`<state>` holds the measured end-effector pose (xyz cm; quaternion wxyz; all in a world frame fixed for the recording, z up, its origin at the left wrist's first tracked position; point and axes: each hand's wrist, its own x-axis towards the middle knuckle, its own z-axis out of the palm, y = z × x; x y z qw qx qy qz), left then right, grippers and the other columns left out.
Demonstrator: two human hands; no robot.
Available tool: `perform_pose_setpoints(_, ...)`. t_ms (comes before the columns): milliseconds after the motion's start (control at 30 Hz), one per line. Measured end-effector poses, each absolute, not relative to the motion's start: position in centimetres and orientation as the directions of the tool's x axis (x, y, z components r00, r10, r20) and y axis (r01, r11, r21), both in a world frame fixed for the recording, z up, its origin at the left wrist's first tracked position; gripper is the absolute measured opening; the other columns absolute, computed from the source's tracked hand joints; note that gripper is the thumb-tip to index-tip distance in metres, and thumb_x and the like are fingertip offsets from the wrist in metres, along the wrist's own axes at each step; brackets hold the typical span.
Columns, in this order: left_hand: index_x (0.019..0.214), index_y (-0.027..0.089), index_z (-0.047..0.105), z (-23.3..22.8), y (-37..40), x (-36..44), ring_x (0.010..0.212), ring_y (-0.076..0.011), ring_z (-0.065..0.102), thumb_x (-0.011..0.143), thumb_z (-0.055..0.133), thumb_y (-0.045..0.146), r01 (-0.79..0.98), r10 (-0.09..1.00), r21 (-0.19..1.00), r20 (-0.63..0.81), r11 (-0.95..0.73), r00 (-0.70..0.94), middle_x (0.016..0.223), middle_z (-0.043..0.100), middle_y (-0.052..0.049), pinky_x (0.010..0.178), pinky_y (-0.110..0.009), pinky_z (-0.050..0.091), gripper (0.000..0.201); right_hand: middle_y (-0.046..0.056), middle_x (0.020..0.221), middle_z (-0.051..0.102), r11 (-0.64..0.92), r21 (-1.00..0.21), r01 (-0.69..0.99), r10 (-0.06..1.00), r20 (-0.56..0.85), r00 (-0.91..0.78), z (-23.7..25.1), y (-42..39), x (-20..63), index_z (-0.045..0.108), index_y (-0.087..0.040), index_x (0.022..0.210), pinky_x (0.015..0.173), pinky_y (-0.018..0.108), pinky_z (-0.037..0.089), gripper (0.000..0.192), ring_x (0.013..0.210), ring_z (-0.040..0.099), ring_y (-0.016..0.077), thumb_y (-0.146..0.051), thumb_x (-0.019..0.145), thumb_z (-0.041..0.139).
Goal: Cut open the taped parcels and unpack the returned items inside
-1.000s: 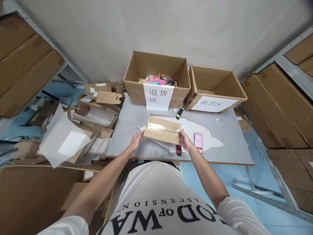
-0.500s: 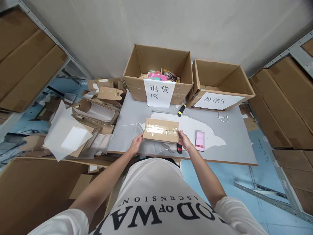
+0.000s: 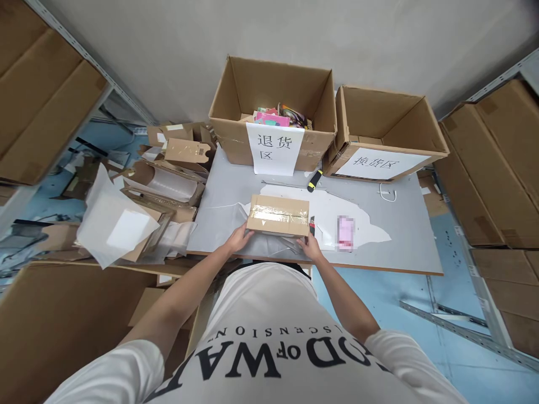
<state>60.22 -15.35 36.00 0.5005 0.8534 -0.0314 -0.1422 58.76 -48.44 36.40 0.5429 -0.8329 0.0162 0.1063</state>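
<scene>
A small cardboard box [image 3: 278, 224] with shiny clear tape along its top is held between both hands at the front of the table. My left hand [image 3: 239, 238] grips its near left corner. At the near right corner, my right hand [image 3: 310, 247] has its fingers partly under the box's edge. Just beyond the right hand lies a red and black box cutter [image 3: 312, 225]. A yellow and black box cutter [image 3: 314, 180] rests farther back. Torn white paper [image 3: 366, 227] is spread beneath the box, and thin translucent wrapping [image 3: 227, 224] lies left of it.
Two large open cartons with paper signs stand at the back, the left carton [image 3: 311, 151] holding colourful packages and the right carton [image 3: 387, 160] beside it. A blurred pink phone-like object [image 3: 346, 233] and a white cable [image 3: 388, 193] lie rightward. Flattened cardboard [image 3: 185, 151] is piled left.
My right hand has shifted from the box's right side to its near right corner. More of the red box cutter's upper part shows. The view has moved slightly.
</scene>
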Motion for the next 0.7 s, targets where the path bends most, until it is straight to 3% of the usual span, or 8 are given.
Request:
perform_pose_setpoints(200,0.123,0.017,0.055,35.4,-15.8,60.1,0.115,-0.0284,0.057,0.085,0.048,0.044,0.064,-0.192,0.860,-0.185,-0.507,0.964,0.123,0.063,-0.011,0.100,-0.041,0.041,0.047,0.009,0.101,0.070,-0.452,-0.871,-0.190,0.048,-0.237,0.970,36.0,-48.0,59.1,0.053,-0.017,0.126,0.082,0.037,0.051,0.048,0.087,0.065,0.0224,-0.034,0.081,0.053)
perform_pose_setpoints(333,0.119,0.016,0.058,37.4,-15.5,60.8,0.108,-0.0286,0.061,0.084,0.051,0.044,0.084,-0.175,0.872,-0.190,-0.483,0.966,0.114,0.067,-0.011,0.094,-0.040,0.046,0.045,0.009,0.101,0.071,-0.471,-0.861,-0.191,0.060,-0.247,0.967,37.2,-48.7,59.7,0.061,-0.017,0.114,0.085,0.037,0.050,0.040,0.090,0.065,0.0228,-0.038,0.081,0.055)
perform_pose_setpoints(533,0.130,0.013,0.051,40.6,-15.5,62.7,0.117,-0.0257,0.056,0.082,0.055,0.047,0.099,-0.143,0.978,-0.127,-0.186,0.982,0.128,0.060,-0.014,0.102,-0.039,0.041,0.059,0.007,0.113,0.069,-0.400,-0.908,-0.124,0.066,-0.163,0.984,41.1,-48.8,62.2,0.063,-0.018,0.117,0.086,0.034,0.049,0.047,0.100,0.064,0.0235,-0.048,0.084,0.051)
perform_pose_setpoints(700,0.125,0.010,0.053,40.8,-16.1,64.2,0.111,-0.0276,0.061,0.073,0.066,0.049,0.247,-0.012,0.968,-0.248,-0.048,0.969,0.115,0.067,-0.017,0.097,-0.042,0.046,0.067,0.006,0.100,0.073,-0.548,-0.818,-0.175,-0.011,-0.203,0.979,43.2,-48.1,64.7,0.071,-0.017,0.103,0.079,0.031,0.048,0.048,0.091,0.066,0.0242,-0.054,0.086,0.045)
